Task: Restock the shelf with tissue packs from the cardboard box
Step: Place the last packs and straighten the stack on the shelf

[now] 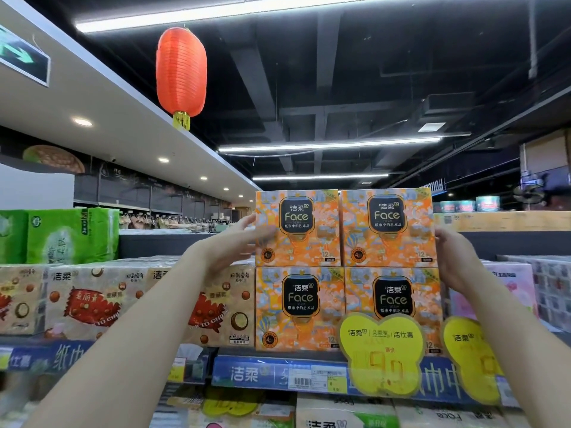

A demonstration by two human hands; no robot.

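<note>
Two orange patterned tissue packs, the upper left pack (298,228) and the upper right pack (387,227), each carry a black "Face" badge. They sit between the hands atop matching lower packs (299,307) on the shelf (247,373). Fronts face the viewer, upright; the pair runs left to right. The left hand (230,242) presses straight, blurred fingers (247,222) against the left side. The right hand (455,261) meets the right edge, its fingers hidden behind it, so their curl cannot be told.
</note>
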